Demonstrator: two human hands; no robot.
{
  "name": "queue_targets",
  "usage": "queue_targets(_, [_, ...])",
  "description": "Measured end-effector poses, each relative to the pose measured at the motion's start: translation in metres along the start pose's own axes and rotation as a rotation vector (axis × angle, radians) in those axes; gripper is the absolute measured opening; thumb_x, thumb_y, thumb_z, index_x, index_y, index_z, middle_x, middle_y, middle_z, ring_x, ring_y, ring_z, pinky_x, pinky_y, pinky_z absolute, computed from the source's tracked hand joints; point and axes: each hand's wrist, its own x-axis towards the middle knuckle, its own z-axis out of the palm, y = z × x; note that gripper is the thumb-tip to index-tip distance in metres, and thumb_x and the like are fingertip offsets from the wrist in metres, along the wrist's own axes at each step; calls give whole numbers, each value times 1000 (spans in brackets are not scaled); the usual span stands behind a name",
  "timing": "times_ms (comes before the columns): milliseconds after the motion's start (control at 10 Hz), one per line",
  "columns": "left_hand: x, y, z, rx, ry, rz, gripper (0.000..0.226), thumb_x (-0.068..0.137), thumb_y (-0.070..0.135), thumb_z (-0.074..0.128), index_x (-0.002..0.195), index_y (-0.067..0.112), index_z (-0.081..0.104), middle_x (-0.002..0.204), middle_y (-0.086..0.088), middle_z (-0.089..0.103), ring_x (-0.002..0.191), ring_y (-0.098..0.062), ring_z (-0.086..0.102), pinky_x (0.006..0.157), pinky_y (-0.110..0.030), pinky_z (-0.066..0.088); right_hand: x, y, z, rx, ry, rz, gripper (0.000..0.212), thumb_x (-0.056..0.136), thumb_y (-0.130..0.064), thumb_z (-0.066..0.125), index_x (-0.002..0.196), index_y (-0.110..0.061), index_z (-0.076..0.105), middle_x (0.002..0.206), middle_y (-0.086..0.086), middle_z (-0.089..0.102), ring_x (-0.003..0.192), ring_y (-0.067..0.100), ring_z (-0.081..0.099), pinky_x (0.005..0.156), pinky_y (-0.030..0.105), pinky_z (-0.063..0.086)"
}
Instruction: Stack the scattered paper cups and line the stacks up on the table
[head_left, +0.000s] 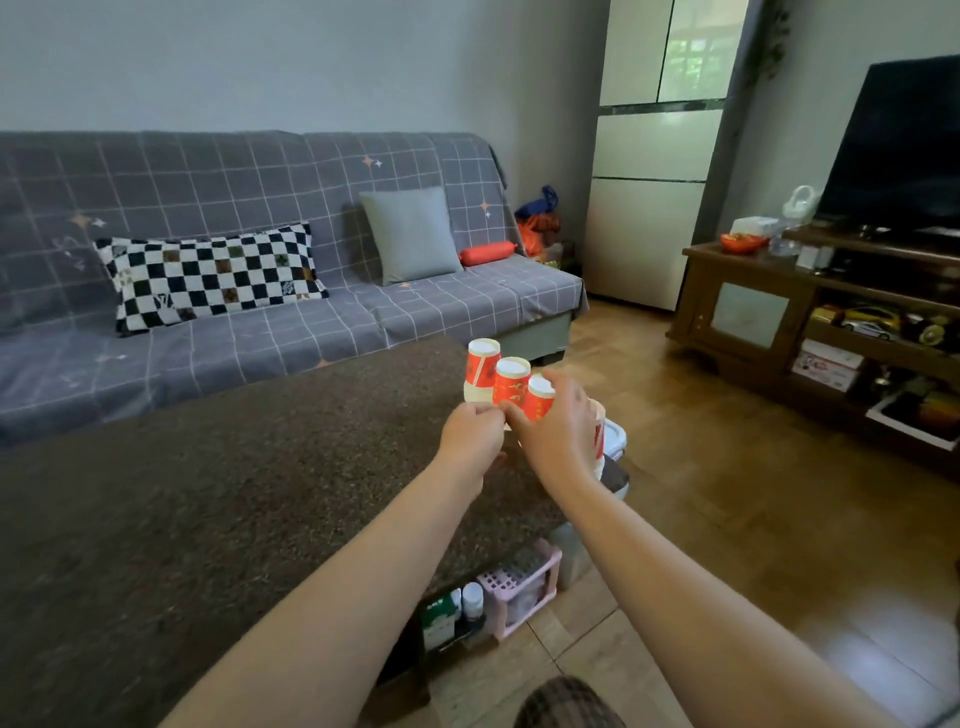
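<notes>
**Now: both hands at the far table corner**

Left hand (470, 441) pinches the base of the middle cup stack (511, 387). Right hand (558, 431) wraps the nearest stack (537, 399), fingers closed round it — a fourth stack (598, 431) shows partly behind that hand. Farthest stack (480, 370) stands untouched. All upside down, red-and-white, touching in a row on the brown table (208, 519). Grey checked sofa (260, 249) beyond.

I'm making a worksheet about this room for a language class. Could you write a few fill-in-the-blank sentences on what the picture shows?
1. The cup stacks stand upside down at the table's far ___ corner.
2. The cups are white and ___.
3. The checkered pillow lies on the ___.
4. Both hands, left hand and right hand, reach toward the ___.

Answers: right; red; sofa; cups
</notes>
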Motion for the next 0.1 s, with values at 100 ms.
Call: queue_targets(100, [22,9,-19,-3,64,88,27,92,9,40,109,10,62,108,-5,64,97,-19,58,76,-27,49,16,-13,20,141,-65,-57,51,77,-36,71,120,-18,52,114,3,58,108,20,52,89,35,46])
